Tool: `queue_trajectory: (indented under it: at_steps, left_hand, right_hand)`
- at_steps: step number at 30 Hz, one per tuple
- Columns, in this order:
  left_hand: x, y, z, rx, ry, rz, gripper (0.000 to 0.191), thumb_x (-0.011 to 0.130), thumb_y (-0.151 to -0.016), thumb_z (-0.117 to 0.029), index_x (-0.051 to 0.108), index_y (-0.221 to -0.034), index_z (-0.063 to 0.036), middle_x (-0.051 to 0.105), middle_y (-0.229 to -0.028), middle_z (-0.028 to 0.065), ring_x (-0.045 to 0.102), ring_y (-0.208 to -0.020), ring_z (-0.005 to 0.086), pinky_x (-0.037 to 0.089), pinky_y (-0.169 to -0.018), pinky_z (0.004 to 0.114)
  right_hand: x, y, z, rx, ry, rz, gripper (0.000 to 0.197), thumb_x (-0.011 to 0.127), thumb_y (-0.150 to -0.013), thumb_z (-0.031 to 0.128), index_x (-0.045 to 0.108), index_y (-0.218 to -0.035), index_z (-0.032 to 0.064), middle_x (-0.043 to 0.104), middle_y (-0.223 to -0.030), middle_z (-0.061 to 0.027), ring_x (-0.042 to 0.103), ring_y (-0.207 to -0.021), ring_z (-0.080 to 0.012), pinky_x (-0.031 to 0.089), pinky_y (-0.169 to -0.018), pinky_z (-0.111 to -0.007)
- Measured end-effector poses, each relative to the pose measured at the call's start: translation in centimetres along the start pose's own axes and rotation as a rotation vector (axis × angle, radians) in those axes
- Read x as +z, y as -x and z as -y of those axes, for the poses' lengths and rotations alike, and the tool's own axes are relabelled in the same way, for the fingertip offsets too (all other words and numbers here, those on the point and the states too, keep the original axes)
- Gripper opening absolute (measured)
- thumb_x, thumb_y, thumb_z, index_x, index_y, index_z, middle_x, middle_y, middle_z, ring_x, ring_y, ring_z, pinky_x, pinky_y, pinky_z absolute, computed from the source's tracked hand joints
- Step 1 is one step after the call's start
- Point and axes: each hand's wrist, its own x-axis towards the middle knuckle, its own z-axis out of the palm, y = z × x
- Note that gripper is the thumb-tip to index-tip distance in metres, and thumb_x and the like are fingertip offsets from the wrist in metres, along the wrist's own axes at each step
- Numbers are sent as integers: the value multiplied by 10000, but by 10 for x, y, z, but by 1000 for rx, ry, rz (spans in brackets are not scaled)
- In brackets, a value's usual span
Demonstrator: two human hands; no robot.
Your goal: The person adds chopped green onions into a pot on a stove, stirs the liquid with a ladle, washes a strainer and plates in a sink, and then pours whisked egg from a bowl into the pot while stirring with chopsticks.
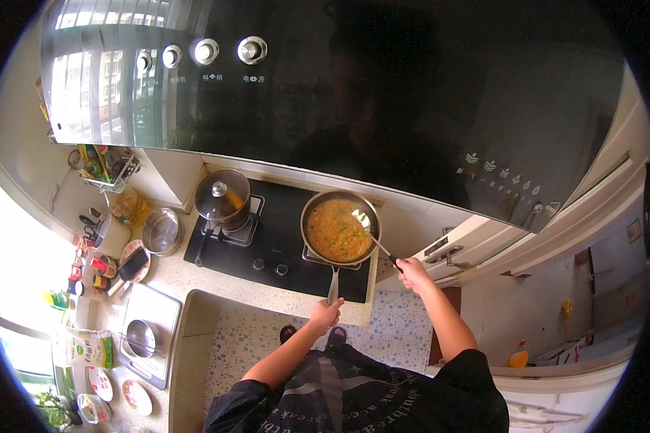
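A frying pan [379,234] stands on the right burner of the black glass gas hob [287,227]. Orange-red soupy food [333,233] with green bits fills much of it. My left hand [325,315] is closed around the pan's metal handle [333,288], near the counter's front edge. In my right hand [413,274] is the black grip of a slotted metal turner [362,219]. Its blade rests in the right part of the pan, partly in the food. On the left burner sits a pot with a glass lid [233,203], a wooden-coloured utensil visible through the lid.
A black range hood [401,108] overhangs the hob. Left on the counter are a steel bowl [162,231], an oil bottle [131,208], several spice jars [102,265], a cleaver [132,265] across a plate, and a small pot [141,338] on a board [160,311]. A door [466,243] borders the right.
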Motion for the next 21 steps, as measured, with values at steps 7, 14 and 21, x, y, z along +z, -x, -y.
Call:
queue_trajectory:
  at_steps: [7, 14, 21]
  left_hand:
    - [3, 1, -1, -1, -7, 12, 265, 665, -916, -279, 572, -884, -32, 448, -596, 5, 381, -438, 105, 280, -384, 287]
    - [-1, -2, 3, 18, -24, -8, 267, 667, -914, -279, 587, -893, -24, 458, -584, 7, 388, -417, 106, 275, -374, 283]
    - [1, -3, 3, 31, -39, -25, 268, 677, -906, -278, 581, -874, -30, 458, -580, 4, 387, -413, 101, 267, -369, 280]
  right_hand:
    - [13, -5, -13, 396, -492, 417, 331, 401, -1025, 357, 562, -1026, 68, 394, -548, 49, 259, -358, -63, 211, -348, -234]
    - [60, -3, -20, 455, -715, 639, 386, 391, -1018, 344, 560, -1133, 17, 388, -533, 68, 253, -349, -39, 228, -352, -208]
    - [86, 1, -23, 468, -929, 755, 445, 381, -1024, 363, 555, -1211, -2, 392, -528, 69, 272, -341, -35, 240, -356, -194]
